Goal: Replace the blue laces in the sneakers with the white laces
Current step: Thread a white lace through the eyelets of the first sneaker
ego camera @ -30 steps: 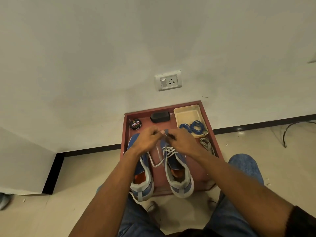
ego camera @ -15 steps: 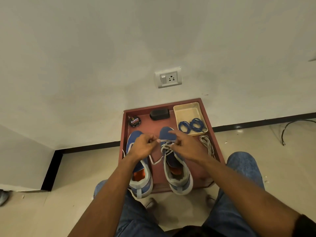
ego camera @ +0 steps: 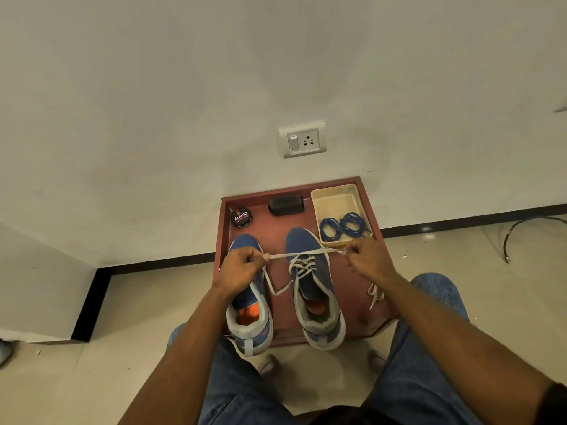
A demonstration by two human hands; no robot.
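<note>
White lace stretches taut between your left hand and right hand, each grip pinching an end above the right sneaker on the red tray.

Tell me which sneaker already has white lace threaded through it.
The right sneaker: white lace crisscrosses its eyelets, both hands pulling the ends apart. The left sneaker shows none.

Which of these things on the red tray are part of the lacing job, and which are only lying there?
In the job:
- flat white lace, pulled taut between left hand and right hand
- right blue fabric sneaker
- left blue fabric sneaker
- coiled blue laces in the beige plastic tray

Lying about:
- round black polish tin
- black oblong block
</note>
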